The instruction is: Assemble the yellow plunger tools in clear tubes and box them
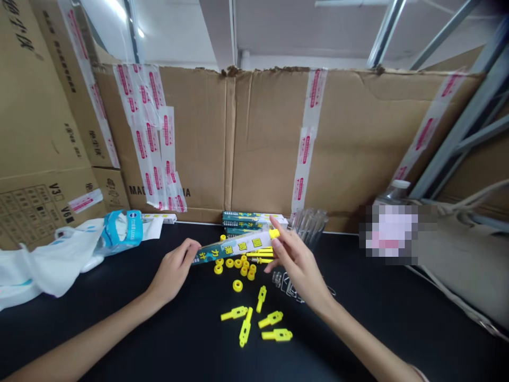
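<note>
My left hand (174, 269) and my right hand (298, 267) hold a long, narrow printed carton (234, 249) across the black table, one at each end. A yellow plastic tip (274, 233) sticks out of the carton's right end, beside my right fingers. Below the carton lie several yellow rings (237, 286) and several yellow rods (260, 254). Nearer to me are several flat yellow plastic pieces (258, 323). Small clear plastic parts (284, 281) lie partly behind my right hand.
Several similar cartons (242, 218) are stacked behind my hands, beside a bundle of clear tubes (310, 225). A white plastic bag (51, 265) and a blue packet (119, 231) lie at the left. Taped cardboard (270, 138) backs the black table (119, 329). A blurred patch covers the right.
</note>
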Demonstrator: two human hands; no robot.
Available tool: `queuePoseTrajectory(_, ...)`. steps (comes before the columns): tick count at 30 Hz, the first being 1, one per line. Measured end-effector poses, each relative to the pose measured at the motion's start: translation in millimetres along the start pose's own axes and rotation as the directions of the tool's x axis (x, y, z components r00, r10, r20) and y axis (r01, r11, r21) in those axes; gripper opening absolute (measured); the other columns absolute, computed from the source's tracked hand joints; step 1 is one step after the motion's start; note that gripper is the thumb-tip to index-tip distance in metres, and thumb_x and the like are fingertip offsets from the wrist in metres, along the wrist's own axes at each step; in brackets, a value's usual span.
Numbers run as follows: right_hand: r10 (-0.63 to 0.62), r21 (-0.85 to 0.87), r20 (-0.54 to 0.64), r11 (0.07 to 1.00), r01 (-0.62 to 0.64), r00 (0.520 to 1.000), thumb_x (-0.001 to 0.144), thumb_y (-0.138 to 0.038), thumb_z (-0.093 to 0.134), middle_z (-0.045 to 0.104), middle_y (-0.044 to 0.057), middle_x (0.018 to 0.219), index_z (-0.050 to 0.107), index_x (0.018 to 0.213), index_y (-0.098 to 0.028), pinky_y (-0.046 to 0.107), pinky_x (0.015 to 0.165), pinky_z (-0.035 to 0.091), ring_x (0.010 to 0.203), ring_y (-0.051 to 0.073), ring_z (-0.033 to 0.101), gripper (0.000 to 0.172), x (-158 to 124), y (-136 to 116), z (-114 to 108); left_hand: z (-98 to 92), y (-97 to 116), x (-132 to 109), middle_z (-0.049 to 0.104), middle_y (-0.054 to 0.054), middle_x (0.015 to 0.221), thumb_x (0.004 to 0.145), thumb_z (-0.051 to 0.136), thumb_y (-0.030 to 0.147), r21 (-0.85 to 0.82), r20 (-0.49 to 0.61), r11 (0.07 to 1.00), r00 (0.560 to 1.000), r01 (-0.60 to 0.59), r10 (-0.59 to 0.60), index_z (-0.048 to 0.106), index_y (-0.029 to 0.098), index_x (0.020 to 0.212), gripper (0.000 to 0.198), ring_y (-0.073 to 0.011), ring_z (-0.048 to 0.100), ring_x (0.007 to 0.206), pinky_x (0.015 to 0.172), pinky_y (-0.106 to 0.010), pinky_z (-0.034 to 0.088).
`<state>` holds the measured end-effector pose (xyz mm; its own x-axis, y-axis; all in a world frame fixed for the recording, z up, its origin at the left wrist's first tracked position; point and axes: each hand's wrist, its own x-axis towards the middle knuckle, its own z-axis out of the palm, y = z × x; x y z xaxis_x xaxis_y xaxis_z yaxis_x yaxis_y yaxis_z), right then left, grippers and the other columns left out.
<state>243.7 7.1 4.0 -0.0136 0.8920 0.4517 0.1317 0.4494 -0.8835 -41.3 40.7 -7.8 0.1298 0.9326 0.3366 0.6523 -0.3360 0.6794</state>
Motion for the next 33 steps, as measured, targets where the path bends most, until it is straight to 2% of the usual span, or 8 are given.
queuePoseTrajectory(5,-0.015,0.095,0.074,0.995,0.008,0.997,0.094,-0.04,0.056,0.043,0.001,0.095,0.049,0.142,-0.042,0.037,0.064,0.06,0.066,0.015,0.061,0.048,5.5,-4.9,2.1,2.1,-7.2,3.0,0.063,0.0,0.074,0.098,0.026,0.058,0.007,-0.04,1.0,0.999,0.012,-0.011,0.055,0.024,0.094,0.045,-0.02,0.062,0.063,0.059,-0.028,0.047)
queuePoseTrajectory(10,-0.037,0.133,0.049,0.991,0.03,0.998,0.094,-0.036,0.053,0.054,0.004,0.108,0.06,0.132,-0.037,0.036,0.065,0.062,0.065,0.013,0.064,0.039,3.4,-10.9,1.2,4.5,-4.2,2.8,0.066,-0.002,0.092,0.093,0.04,0.06,0.045,-0.038,0.998,0.999,-0.032,0.033,0.054,0.025,0.097,0.038,-0.0232,0.064,0.079,0.076,-0.035,0.049)
queuePoseTrajectory(14,-0.047,0.104,0.018,0.994,0.045,0.999,0.096,-0.034,0.05,0.061,0.004,0.106,0.061,0.131,-0.032,0.034,0.063,0.062,0.064,0.014,0.067,0.037,-3.8,-7.3,-1.6,8.1,-0.6,2.5,0.066,-0.003,0.099,0.091,0.046,0.06,0.078,-0.016,0.996,0.999,-0.031,0.032,0.052,0.025,0.1,0.037,-0.0238,0.064,0.08,0.076,-0.037,0.049)
queuePoseTrajectory(17,-0.072,0.057,0.022,0.996,0.071,0.997,0.097,-0.034,0.051,0.064,0.005,0.101,0.059,0.133,-0.03,0.034,0.067,0.064,0.073,0.016,0.069,0.037,-4.0,-4.3,-6.1,11.1,1.5,4.0,0.066,-0.004,0.099,0.092,0.043,0.06,0.1,-0.007,0.995,1.0,-0.015,0.016,0.051,0.025,0.099,0.037,-0.0246,0.064,0.082,0.075,-0.037,0.048)
queuePoseTrajectory(22,-0.176,-0.108,0.082,0.977,0.184,0.981,0.092,-0.032,0.06,0.063,0.007,0.113,0.065,0.125,-0.03,0.035,0.075,0.064,0.095,0.021,0.067,0.034,4.6,-3.7,-23.8,12.8,2.7,7.3,0.066,-0.004,0.1,0.094,0.04,0.059,0.123,0.009,0.992,1.0,0.009,-0.01,0.052,0.025,0.099,0.037,-0.0263,0.064,0.088,0.078,-0.038,0.047)
queuePoseTrajectory(27,-0.256,-0.326,0.195,0.894,0.308,0.947,0.082,-0.022,0.067,0.07,0.007,0.114,0.07,0.123,-0.029,0.042,0.088,0.06,0.092,0.023,0.069,0.041,9.9,-9.0,-41.8,11.1,2.8,8.4,0.067,-0.003,0.099,0.092,0.041,0.06,0.125,0.03,0.992,0.999,0.009,-0.013,0.054,0.024,0.096,0.038,-0.0264,0.065,0.091,0.082,-0.038,0.047)
queuePoseTrajectory(30,-0.266,-0.398,0.228,0.853,0.339,0.937,0.079,-0.017,0.066,0.072,0.007,0.118,0.067,0.127,-0.029,0.048,0.098,0.053,0.1,0.026,0.069,0.049,9.7,-10.5,-43.6,8.1,3.0,7.1,0.067,-0.003,0.097,0.092,0.041,0.06,0.139,0.039,0.99,0.999,0.005,-0.01,0.054,0.024,0.095,0.038,-0.0265,0.065,0.089,0.081,-0.038,0.047)
queuePoseTrajectory(33,-0.268,-0.423,0.221,0.84,0.339,0.938,0.078,-0.014,0.063,0.072,0.005,0.119,0.067,0.127,-0.03,0.048,0.101,0.052,0.103,0.027,0.069,0.052,8.0,-8.7,-40.7,3.7,2.8,5.1,0.068,-0.002,0.093,0.093,0.04,0.06,0.155,0.036,0.988,0.999,0.001,-0.007,0.054,0.024,0.095,0.038,-0.0258,0.065,0.087,0.08,-0.037,0.047)
